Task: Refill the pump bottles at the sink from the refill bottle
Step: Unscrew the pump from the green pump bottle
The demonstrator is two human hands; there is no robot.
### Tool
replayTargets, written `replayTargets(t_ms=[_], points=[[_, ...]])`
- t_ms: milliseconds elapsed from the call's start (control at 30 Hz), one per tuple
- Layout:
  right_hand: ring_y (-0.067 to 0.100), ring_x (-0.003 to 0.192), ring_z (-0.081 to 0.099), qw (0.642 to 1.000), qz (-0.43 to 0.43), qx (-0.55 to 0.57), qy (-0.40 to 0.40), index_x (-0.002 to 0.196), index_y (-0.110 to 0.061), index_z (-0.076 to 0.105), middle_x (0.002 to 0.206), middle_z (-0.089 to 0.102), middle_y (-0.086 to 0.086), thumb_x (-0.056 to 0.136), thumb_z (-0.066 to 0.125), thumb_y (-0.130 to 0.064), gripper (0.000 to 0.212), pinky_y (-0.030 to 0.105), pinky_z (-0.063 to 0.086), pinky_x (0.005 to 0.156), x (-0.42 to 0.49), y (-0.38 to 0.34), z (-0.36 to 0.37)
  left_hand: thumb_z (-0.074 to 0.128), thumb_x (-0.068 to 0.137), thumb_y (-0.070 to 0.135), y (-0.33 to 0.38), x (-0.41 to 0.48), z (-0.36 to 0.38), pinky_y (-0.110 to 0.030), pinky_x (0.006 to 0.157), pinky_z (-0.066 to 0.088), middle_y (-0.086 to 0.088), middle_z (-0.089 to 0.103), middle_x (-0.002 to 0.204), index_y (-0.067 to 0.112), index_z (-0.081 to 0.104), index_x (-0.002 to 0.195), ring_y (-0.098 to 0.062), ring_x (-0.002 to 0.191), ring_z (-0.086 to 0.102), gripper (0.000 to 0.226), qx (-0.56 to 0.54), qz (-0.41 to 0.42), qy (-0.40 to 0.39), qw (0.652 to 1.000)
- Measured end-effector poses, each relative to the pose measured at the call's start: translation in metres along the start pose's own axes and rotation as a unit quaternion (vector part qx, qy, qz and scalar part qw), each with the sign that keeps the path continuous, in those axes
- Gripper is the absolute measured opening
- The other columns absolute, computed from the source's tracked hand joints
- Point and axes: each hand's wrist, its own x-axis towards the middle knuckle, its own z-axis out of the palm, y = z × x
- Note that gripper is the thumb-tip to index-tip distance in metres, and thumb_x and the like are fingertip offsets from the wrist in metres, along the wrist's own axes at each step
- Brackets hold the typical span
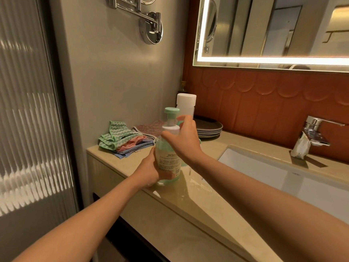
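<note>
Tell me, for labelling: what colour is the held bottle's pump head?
Pump head: mint green; head view.

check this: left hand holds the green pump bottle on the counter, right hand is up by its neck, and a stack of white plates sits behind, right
Not quite: the plates are dark, not white. The head view shows the left hand holding the green pump bottle on the counter, the right hand up by its neck, and the dark stack behind.

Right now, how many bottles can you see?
2 for sure: the green pump bottle the left hand holds, and a white-capped bottle standing behind it. Green peeking from behind the right hand may be a third.
</note>
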Motion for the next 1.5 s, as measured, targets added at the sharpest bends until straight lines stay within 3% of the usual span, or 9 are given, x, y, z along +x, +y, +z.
replayTargets(t_ms=[167,333,567,667,833,1000,1133,1367,1500], points=[[0.023,0.112,0.052,0.996,0.006,0.059,-0.063,0.132,-0.019,0.036,0.127,0.051,0.005,0.082,0.060,-0.021,0.055,0.039,0.048,0.092,0.000,-0.003,-0.002,0.088,0.055,0.023,0.000,0.001,-0.001,-0.038,0.098,0.045,0.004,0.057,0.121,0.021,0.033,0.134,-0.017,0.115,0.053,0.097,0.027,0.003,-0.010,1.000],[0.021,0.123,0.037,0.999,-0.007,-0.038,-0.024,0.134,-0.017,0.035,0.134,0.037,0.005,0.077,0.068,-0.050,0.074,0.041,0.040,0.102,0.002,-0.003,0.000,0.086,0.060,0.014,0.003,0.001,0.000,-0.026,0.088,0.043,0.003,0.055,0.114,0.015,0.032,0.134,-0.015,0.108,0.052,0.093,0.040,-0.001,0.007,0.999],[0.018,0.107,0.050,0.998,-0.009,0.031,-0.045,0.122,-0.016,0.041,0.121,0.050,0.004,0.082,0.063,-0.019,0.046,0.028,0.044,0.083,-0.003,-0.003,-0.002,0.087,0.058,0.017,0.000,0.003,-0.001,-0.024,0.086,0.042,-0.001,0.056,0.121,0.017,0.044,0.128,-0.015,0.109,0.054,0.082,0.053,-0.003,-0.004,0.999],[0.017,0.114,0.046,0.997,-0.002,0.061,-0.052,0.130,-0.017,0.038,0.130,0.047,0.003,0.083,0.060,-0.016,0.051,0.030,0.041,0.091,-0.002,-0.005,0.000,0.086,0.061,0.016,0.001,0.002,-0.001,-0.019,0.082,0.040,-0.003,0.050,0.125,0.016,0.053,0.118,-0.014,0.104,0.053,0.065,0.083,0.014,-0.006,0.996],[0.019,0.117,0.040,1.000,-0.010,-0.007,0.007,0.125,-0.019,0.040,0.124,0.039,0.003,0.077,0.071,-0.037,0.059,0.038,0.044,0.098,0.002,-0.002,0.002,0.087,0.058,0.011,0.004,0.000,0.000,-0.021,0.082,0.041,0.004,0.055,0.110,0.016,0.039,0.130,-0.014,0.103,0.054,0.086,0.039,-0.002,0.011,0.999],[0.020,0.110,0.050,0.998,0.015,0.056,-0.025,0.122,-0.020,0.041,0.122,0.047,0.004,0.077,0.070,-0.021,0.053,0.033,0.048,0.087,0.000,-0.004,-0.004,0.088,0.057,0.013,0.002,0.000,0.000,-0.024,0.088,0.041,0.007,0.056,0.112,0.021,0.038,0.132,-0.012,0.107,0.055,0.090,0.021,-0.013,-0.003,1.000],[0.014,0.104,0.048,0.990,0.009,0.115,-0.085,0.133,-0.018,0.035,0.119,0.048,-0.001,0.085,0.059,-0.013,0.054,0.029,0.039,0.083,-0.006,-0.009,-0.009,0.087,0.060,0.014,0.001,-0.001,-0.001,-0.028,0.092,0.043,0.007,0.057,0.117,0.024,0.033,0.133,-0.012,0.110,0.053,0.092,0.022,-0.001,-0.006,1.000],[0.021,0.118,0.044,1.000,0.000,0.004,-0.004,0.131,-0.022,0.039,0.129,0.041,0.003,0.074,0.072,-0.045,0.069,0.042,0.044,0.098,0.000,-0.003,0.000,0.088,0.056,0.016,0.002,0.001,0.000,-0.026,0.088,0.043,0.005,0.059,0.111,0.020,0.037,0.130,-0.013,0.104,0.056,0.089,0.030,-0.008,0.006,0.999],[0.021,0.115,0.046,1.000,0.000,0.013,-0.011,0.128,-0.023,0.039,0.125,0.045,0.002,0.074,0.070,-0.035,0.063,0.044,0.046,0.096,0.000,-0.002,0.001,0.089,0.056,0.020,0.000,0.001,0.000,-0.028,0.092,0.042,0.006,0.057,0.119,0.025,0.033,0.135,-0.012,0.110,0.054,0.096,0.028,-0.005,-0.005,1.000]])
